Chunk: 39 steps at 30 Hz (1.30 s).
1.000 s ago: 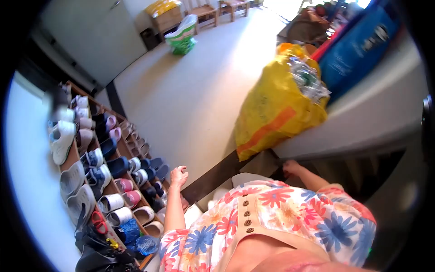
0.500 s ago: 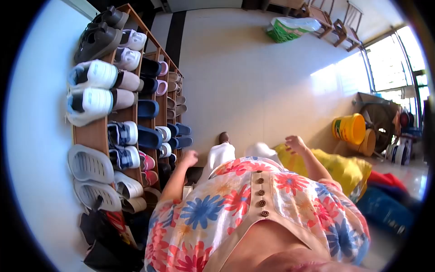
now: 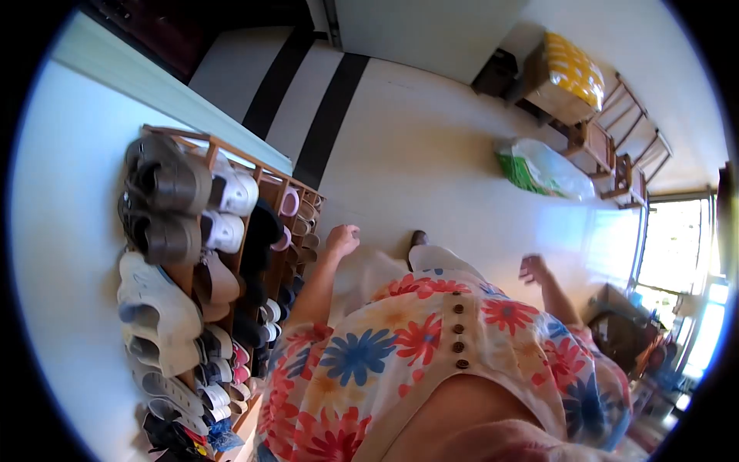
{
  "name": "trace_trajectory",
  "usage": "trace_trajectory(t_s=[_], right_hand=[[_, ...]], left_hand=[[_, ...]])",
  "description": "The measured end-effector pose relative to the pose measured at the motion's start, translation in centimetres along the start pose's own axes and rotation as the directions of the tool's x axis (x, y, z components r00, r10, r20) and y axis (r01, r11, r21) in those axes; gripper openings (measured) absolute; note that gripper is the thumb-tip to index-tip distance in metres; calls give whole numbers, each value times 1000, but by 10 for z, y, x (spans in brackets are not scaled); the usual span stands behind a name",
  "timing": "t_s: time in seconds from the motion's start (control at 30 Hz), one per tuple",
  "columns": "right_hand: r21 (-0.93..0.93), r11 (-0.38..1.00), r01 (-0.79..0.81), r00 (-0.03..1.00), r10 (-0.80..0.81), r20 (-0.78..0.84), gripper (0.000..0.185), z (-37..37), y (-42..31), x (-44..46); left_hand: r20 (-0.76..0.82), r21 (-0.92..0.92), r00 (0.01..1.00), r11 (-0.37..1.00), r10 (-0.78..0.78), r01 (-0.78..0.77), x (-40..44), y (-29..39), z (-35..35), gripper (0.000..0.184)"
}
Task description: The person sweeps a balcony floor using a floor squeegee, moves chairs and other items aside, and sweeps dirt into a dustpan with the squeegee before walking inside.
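Observation:
My left hand point(image 3: 343, 240) hangs beside the shoe rack point(image 3: 265, 165), fingers curled in a loose fist and nothing seen in it. Shoes stand on the rack's shelves: dark brown shoes point(image 3: 171, 179) at the top far end, white sneakers point(image 3: 234, 190), pink slippers point(image 3: 289, 203) and grey perforated clogs point(image 3: 165, 387). A small gap separates the hand from the nearest footwear. On the other side, my right hand point(image 3: 533, 269) is held out over the floor, with its fingers loosely apart and bare. It touches nothing. One brown shoe point(image 3: 419, 238) of mine shows on the floor.
Ahead on the right lies a green and clear plastic bag point(image 3: 539, 169) by wooden chairs point(image 3: 596, 146). A yellow patterned bundle point(image 3: 573, 71) rests on a box. Dark floor stripes point(image 3: 332, 115) mark a doorway ahead. At right, a fan-like round object point(image 3: 620, 333) stands near the window.
I have moved forward along the rack, and the view has turned. The doorway and chairs appear nearer; the yellow bucket and yellow bag have left view. Both hands have swung, still holding nothing visible.

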State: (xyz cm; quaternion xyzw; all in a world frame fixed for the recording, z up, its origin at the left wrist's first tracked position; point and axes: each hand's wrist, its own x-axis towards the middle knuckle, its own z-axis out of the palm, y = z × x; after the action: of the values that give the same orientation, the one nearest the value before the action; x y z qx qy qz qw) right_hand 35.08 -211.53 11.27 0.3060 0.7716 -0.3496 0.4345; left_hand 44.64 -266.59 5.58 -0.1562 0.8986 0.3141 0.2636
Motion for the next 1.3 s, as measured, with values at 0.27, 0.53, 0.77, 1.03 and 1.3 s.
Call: trace_trajectory(t_s=[0.27,0.53,0.77,1.03,1.3], right_hand=[[-209,852,480,876,-451,173,35,23,-419,95],[-276,957,96,978,-38,205,6,8,-491,155],[-543,840,7,981,99,165,8,9,-654,218],[-631,678,377,921,-205,331,23,217,-1032,238],[-488,693,531,799,-218,560,33,430,-1223,212]], left_hand=[[-302,-168,951,979,62,-117,107,-35,-63,27],[-242,-281,970,959,-30,-40,291,18,-252,28],[-273,-272,934,949,-232,157,402,-47,-348,31],[-242,-506,761,748,-602,430,408,-150,-421,32],[32,-639,671,501,-741,583,481,-320,-537,28]])
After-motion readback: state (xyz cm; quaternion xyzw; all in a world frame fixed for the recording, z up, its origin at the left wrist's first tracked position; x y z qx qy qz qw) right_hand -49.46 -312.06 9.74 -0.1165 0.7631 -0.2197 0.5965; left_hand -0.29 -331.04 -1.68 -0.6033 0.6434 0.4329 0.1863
